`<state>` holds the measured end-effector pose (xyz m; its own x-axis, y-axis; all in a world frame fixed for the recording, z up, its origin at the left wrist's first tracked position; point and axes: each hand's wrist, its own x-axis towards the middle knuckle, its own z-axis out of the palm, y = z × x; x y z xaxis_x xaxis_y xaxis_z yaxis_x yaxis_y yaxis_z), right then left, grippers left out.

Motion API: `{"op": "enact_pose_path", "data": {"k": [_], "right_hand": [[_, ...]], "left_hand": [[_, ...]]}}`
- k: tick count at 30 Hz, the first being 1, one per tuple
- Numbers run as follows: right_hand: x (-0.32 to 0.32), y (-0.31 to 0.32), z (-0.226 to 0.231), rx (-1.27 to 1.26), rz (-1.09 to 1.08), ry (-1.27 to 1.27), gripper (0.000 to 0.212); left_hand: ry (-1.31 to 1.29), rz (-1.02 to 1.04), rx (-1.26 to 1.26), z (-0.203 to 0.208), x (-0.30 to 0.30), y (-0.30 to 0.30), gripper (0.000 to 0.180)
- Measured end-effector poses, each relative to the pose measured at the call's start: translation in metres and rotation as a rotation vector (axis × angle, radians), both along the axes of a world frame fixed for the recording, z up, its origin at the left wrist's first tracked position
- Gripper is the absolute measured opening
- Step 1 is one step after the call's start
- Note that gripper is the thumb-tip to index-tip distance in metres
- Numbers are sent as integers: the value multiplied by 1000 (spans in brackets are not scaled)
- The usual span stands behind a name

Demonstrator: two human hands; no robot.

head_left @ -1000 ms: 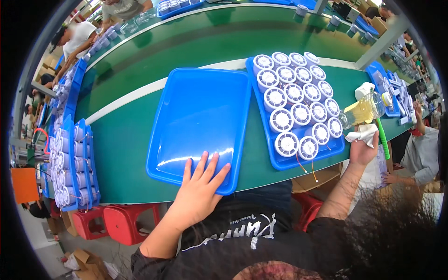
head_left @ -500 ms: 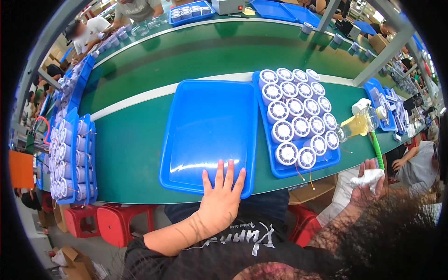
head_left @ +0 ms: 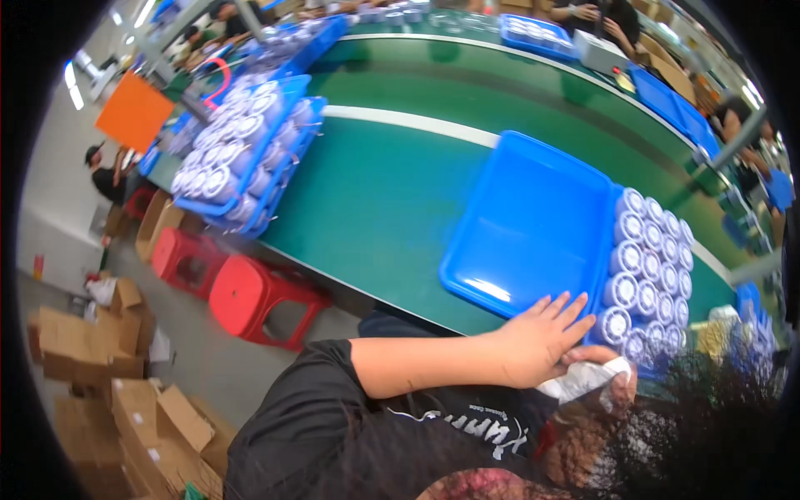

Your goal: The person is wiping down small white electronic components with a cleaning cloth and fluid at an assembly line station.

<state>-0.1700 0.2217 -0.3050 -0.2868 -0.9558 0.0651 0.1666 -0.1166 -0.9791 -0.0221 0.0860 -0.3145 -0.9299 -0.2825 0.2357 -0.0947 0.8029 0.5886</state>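
My left hand (head_left: 542, 340) is open, its fingers spread, at the near right corner of a shallow blue tray (head_left: 533, 218) with a bare bottom. Whether the fingertips touch the rim is hard to tell. Close beside it, my right hand (head_left: 621, 387) is closed on a crumpled white cloth (head_left: 586, 380); hair covers part of that hand and forearm. Against the tray's right side stands a second blue tray holding rows of white cylindrical parts (head_left: 629, 257) with round slotted tops.
Stacked blue trays of similar white parts (head_left: 237, 154) stand at the left end of the green table (head_left: 379, 200). Red stools (head_left: 258, 300) and open cardboard boxes (head_left: 158, 417) are on the floor at left. Other people work across the table.
The view has swung left, so the trays appear farther right. My right hand, with the white cloth, has come in next to my left hand, which stays by the tray's near edge.
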Motion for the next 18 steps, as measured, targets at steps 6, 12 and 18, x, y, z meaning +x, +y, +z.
{"op": "enact_pose_path", "data": {"k": [6,12,18], "right_hand": [[47,-1,16,273,-138,255,47],[50,-24,15,200,-59,-54,51],[29,-64,14,117,379,-11,63]], "left_hand": [[89,635,-351,40,122,-113,42],[-284,1325,-699,70,263,-148,40],[-365,1309,-769,68,290,-157,43]]}}
